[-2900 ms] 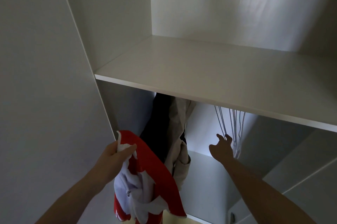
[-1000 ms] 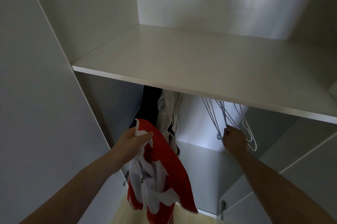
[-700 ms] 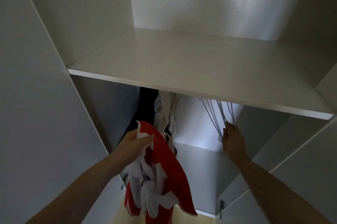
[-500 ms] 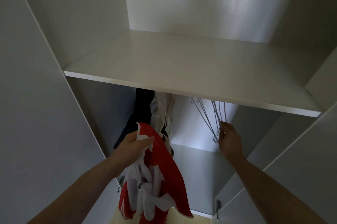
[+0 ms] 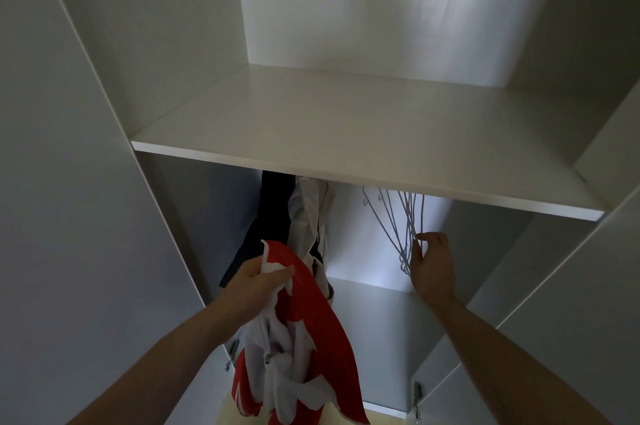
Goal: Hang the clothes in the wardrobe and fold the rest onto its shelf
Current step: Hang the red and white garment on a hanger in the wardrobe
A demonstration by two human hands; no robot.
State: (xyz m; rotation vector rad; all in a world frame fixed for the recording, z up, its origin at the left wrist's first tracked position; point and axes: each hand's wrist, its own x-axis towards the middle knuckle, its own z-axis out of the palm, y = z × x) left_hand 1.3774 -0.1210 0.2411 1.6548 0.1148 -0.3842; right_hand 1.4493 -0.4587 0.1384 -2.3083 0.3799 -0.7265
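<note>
My left hand [image 5: 258, 286] grips a red and white zip jacket [image 5: 304, 348] by its top edge; the rest hangs down in front of the wardrobe's lower bay. Several empty wire hangers [image 5: 403, 227] hang under the white shelf [image 5: 346, 133] on the right. My right hand [image 5: 431, 263] is at their lower ends, fingers spread and touching the wires, not closed around any. A dark garment [image 5: 266, 220] and a pale grey garment [image 5: 310, 213] hang at the left of the bay.
The wardrobe's left door [image 5: 69, 216] and right door [image 5: 571, 303] stand open on either side. Its side walls close in the bay. A strip of light wooden floor [image 5: 384, 419] shows at the bottom.
My right hand has let go of a hanger it had pulled out and now touches the bunch with spread fingers. The view has tilted up and shifted. My left hand keeps holding the jacket.
</note>
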